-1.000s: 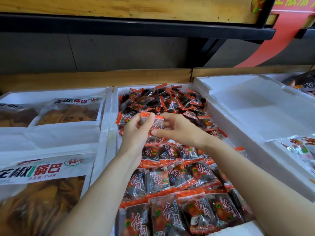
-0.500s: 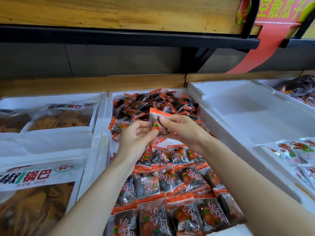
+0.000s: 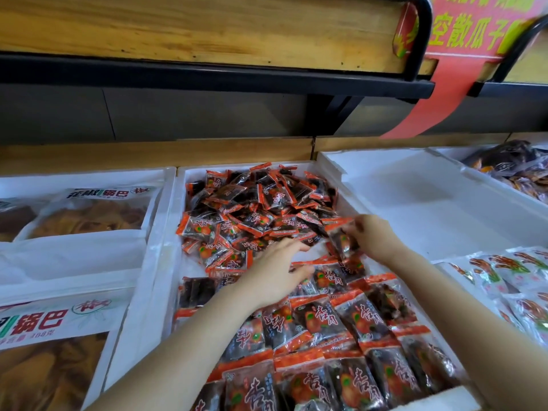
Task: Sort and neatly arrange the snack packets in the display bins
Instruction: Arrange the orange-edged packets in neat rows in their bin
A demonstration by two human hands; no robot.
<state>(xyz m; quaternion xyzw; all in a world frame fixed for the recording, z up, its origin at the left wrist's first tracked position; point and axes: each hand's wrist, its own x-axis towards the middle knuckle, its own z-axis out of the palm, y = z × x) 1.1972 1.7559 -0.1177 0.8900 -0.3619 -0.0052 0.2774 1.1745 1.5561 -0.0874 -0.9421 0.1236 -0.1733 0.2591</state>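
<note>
Pinching one small packet [image 3: 341, 240] by its orange top seam, the right hand [image 3: 375, 240] is holding it between thumb and fingertips, just above the right edge of the middle bin [image 3: 175, 262].

- Left hand [image 3: 275, 274]: fingers are spreading out straight and gripping nothing. It is reaching over the centre of the same bin, between heap and rows. Motion blur is hiding whether it is touching any packet.
- Loose heap [image 3: 258, 212]: small orange-and-dark packets are lying jumbled at all angles, filling the far end of the middle bin up to its back wall.
- Rows [image 3: 341, 336]: matching packets are lying flat and overlapping in lines across the near end. Each is showing an orange fruit picture and the brushed characters "杏肉".
- Left bin [image 3: 74, 179]: two big bags [image 3: 89, 215] of golden crisps are lying one at the far end and one at the near end. The far label is reading "花椒锅巴" and the near one is showing "锅巴" with a blurred weight line ending in "克".
- Right bin [image 3: 415, 203]: pale packets [image 3: 519, 280] with orange and green print are sitting along its near right edge, with their text too blurred to read.
- Dark packets [image 3: 516, 164]: these are piling in a further bin at the far right corner.
- Banner [image 3: 462, 28]: red, hanging from the wooden shelf [image 3: 207, 25] above, with yellow characters reading "空散瓜子".
</note>
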